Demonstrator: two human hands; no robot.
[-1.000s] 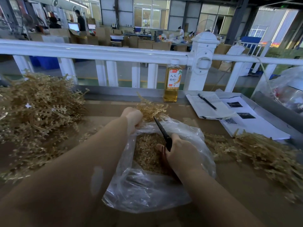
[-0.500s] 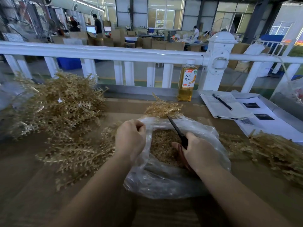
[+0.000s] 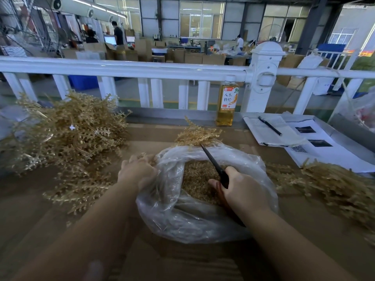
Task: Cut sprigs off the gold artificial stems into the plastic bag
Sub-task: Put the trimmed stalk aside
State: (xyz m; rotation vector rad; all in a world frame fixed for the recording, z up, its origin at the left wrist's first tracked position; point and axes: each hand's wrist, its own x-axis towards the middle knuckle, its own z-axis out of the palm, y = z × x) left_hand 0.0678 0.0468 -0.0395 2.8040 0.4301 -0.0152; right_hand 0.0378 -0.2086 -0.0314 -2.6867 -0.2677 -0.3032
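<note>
A clear plastic bag [image 3: 182, 218] lies open on the table in front of me, with cut gold sprigs [image 3: 194, 179] heaped inside. My right hand [image 3: 241, 189] grips dark scissors [image 3: 213, 162] over the bag, the blades pointing up and away. My left hand [image 3: 138, 172] is curled at the bag's left rim, holding a gold stem whose end barely shows. A single gold stem [image 3: 195, 133] lies just behind the bag. A large pile of gold stems [image 3: 69, 136] sits to the left. Another pile of gold pieces [image 3: 332, 185] lies to the right.
A drink bottle [image 3: 226, 104] stands at the table's back edge by the white railing [image 3: 142, 67]. A notebook with a pen [image 3: 269, 125] and printed sheets [image 3: 316, 147] lie at the back right. A metal tray edge [image 3: 349, 126] borders the far right.
My left hand has drawn back from behind the bag to its left rim. The scissors in my right hand have stayed over the bag. The view has shifted and now shows more of the left pile.
</note>
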